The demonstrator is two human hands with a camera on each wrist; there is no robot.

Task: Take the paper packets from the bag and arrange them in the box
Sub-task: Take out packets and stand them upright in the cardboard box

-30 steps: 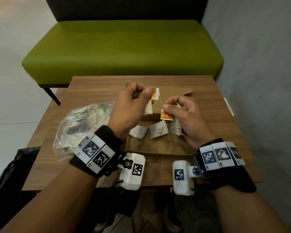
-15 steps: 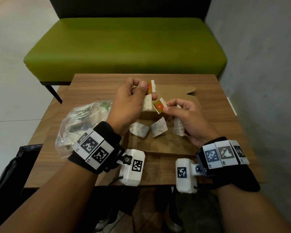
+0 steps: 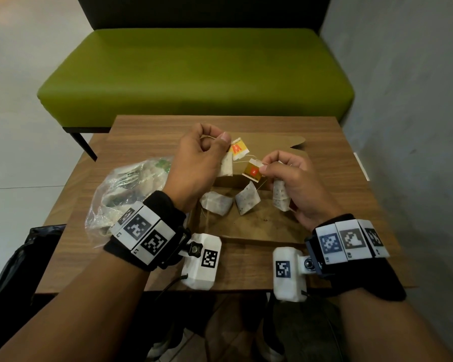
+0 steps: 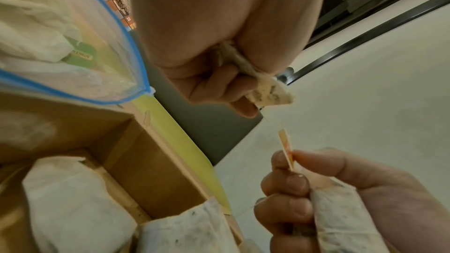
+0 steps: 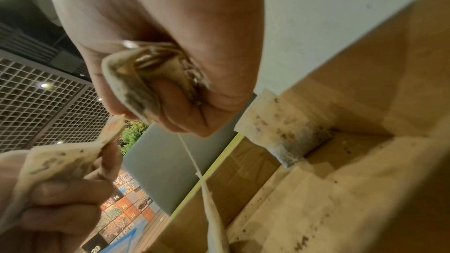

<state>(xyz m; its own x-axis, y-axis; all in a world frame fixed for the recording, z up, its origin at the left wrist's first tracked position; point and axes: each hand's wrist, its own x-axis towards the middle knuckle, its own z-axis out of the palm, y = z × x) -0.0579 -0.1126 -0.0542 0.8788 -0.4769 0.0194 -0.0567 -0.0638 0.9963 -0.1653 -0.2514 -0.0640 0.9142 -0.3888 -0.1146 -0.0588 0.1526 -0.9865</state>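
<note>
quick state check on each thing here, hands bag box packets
left hand: pinching a packet
right hand: pinching an orange tag, gripping another packet
plastic bag: lying open, packets still inside
box: open, two loose packets in it

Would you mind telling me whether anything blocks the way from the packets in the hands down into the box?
Nothing solid does. The box lies open below both hands, two packets already inside. Thin strings run between the held packets and may be tangled.
</note>
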